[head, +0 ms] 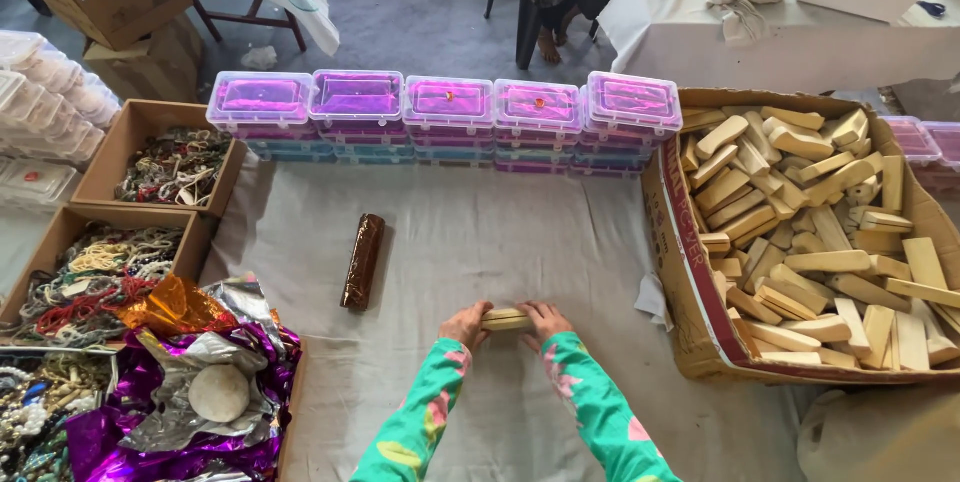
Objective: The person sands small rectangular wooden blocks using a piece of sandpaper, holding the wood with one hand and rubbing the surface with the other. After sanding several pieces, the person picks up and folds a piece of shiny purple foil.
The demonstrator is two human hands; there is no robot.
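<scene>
Small stack of pale wooden sticks (506, 319) lies on the grey cloth (480, 242), pinched between both hands. Left hand (466, 326) curled against its left end, right hand (543, 322) curled against its right end; fingers closed onto the bundle. Sleeves green with pink flowers. Ahead and left, a dark brown wrapped roll (362, 261) lies apart. Right: cardboard box (680, 272) heaped with like sticks. Far edge: row of purple-lidded plastic boxes (450, 107). Left: cartons of beads (175, 167), crumpled foil (200, 372).
</scene>
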